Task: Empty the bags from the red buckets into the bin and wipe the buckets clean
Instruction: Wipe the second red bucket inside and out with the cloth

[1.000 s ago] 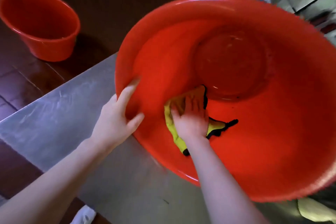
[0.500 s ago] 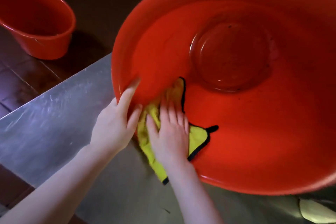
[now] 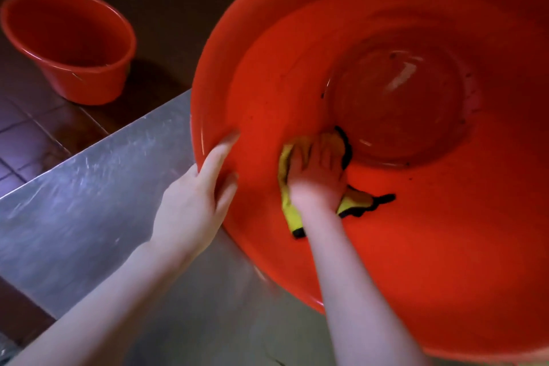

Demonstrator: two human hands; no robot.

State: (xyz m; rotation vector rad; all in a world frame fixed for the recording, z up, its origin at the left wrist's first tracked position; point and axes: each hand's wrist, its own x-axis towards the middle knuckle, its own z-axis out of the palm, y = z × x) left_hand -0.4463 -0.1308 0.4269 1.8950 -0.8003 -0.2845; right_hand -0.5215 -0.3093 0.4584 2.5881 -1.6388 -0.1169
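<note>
A large red bucket [image 3: 430,232] lies tilted toward me on a steel table [image 3: 89,202], its round bottom showing dark specks. My left hand [image 3: 196,202] grips the bucket's left rim, thumb inside. Inside the bucket, my right hand [image 3: 318,178] presses a yellow cloth [image 3: 286,205] with black edging flat against the inner wall, just below the bottom. A second, smaller red bucket [image 3: 71,41] stands upright on the floor at the upper left, with nothing visible inside.
The steel table's corner juts out at the left, with its edge running diagonally. Beyond it lies a dark tiled floor [image 3: 26,134], wet-looking and glossy near the small bucket.
My right hand slid the yellow cloth from the bucket's near rim back up the inner wall toward the bottom. The left hand kept its hold on the rim.
</note>
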